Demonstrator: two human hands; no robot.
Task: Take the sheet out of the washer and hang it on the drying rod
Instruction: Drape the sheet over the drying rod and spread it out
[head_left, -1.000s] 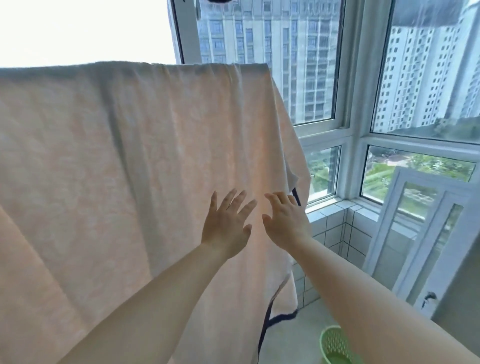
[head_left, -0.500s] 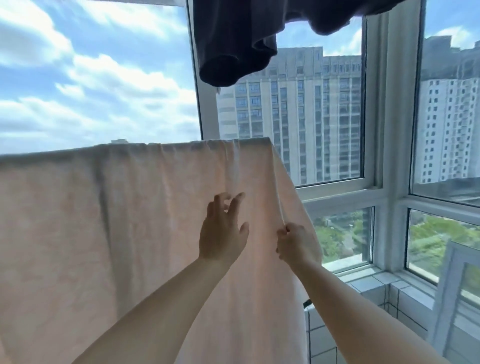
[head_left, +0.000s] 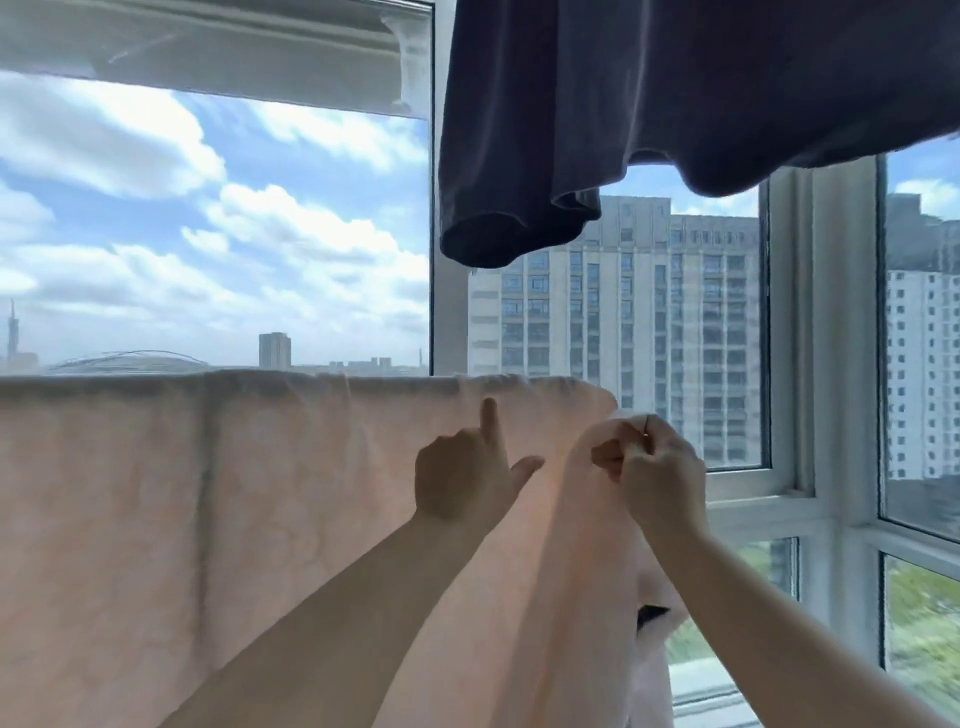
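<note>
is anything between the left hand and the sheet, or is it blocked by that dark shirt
Nothing visible stands between them. The left hand is right in front of the pink sheet, index finger pointing up. The dark garment hangs well above both hands. The right hand already pinches the sheet's right edge.

White-framed windows (head_left: 789, 322) are seen across the view; cloudy blue sky is shown at 10 o'clock, tower blocks (head_left: 613, 312) at 3 o'clock, and a dark garment (head_left: 649, 104) at 1 o'clock.
</note>
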